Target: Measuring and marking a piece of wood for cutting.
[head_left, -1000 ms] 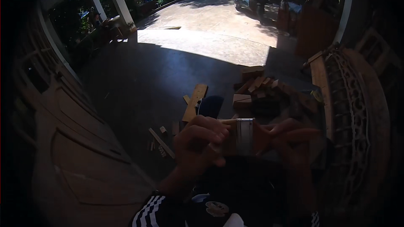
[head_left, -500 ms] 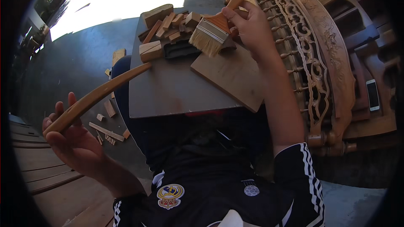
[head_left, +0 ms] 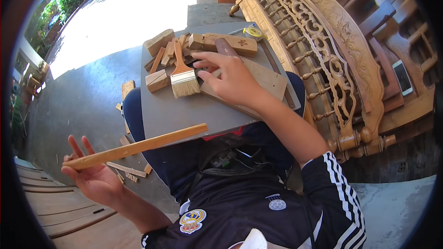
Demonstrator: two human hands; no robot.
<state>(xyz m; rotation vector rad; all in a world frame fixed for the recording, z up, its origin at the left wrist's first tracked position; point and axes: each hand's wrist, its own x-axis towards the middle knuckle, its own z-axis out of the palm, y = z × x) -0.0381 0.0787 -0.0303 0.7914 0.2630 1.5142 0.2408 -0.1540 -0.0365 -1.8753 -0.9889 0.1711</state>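
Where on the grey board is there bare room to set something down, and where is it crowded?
The grey board is bare along its near left part, between the paintbrush and the long wooden stick in the left hand. The far end is crowded with wood blocks; the right hand covers the flat plank at right.

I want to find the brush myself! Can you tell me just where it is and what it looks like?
Start at the flat grey board lying across the person's lap. At its far end sits a heap of small wooden blocks, with the right hand resting beside them. The paintbrush lies just left of that hand: the only piece with an orange handle and pale, wide bristles.
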